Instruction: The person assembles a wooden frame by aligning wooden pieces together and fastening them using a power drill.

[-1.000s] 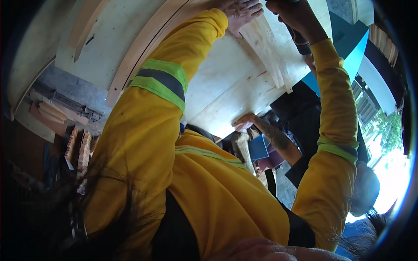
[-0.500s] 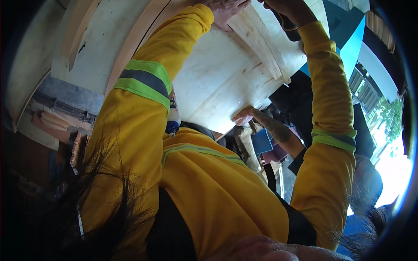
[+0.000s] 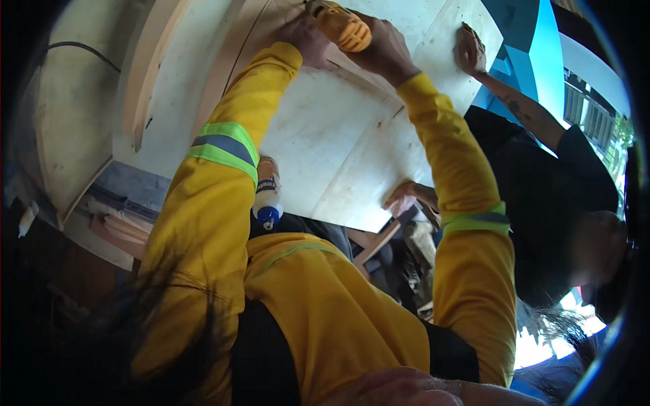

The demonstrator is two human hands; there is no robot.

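My right hand [image 3: 386, 53] grips a yellow power drill [image 3: 344, 28], whose vented rear end faces back toward me. Just left of it, my left hand [image 3: 308, 42] rests by a wooden strip [image 3: 365, 80] on the pale plywood sheet [image 3: 318, 128]. The drill partly covers that hand, and its fingers are hidden. The drill's tip cannot be made out. A glue bottle [image 3: 268, 193] with a blue cap lies at the near edge of the sheet, beside my left forearm.
At right, a co-worker in black has one hand [image 3: 469, 51] on the sheet's far right and the other hand [image 3: 404, 196] at its near edge. Curved wooden pieces [image 3: 152, 74] lie at left. Blue panels [image 3: 531, 51] stand at far right. Wood offcuts [image 3: 125, 227] sit lower left.
My right hand has swung left with the drill, up against my left hand. My left hand has shifted slightly left and nearer. The co-worker's second hand has come into view on the sheet.
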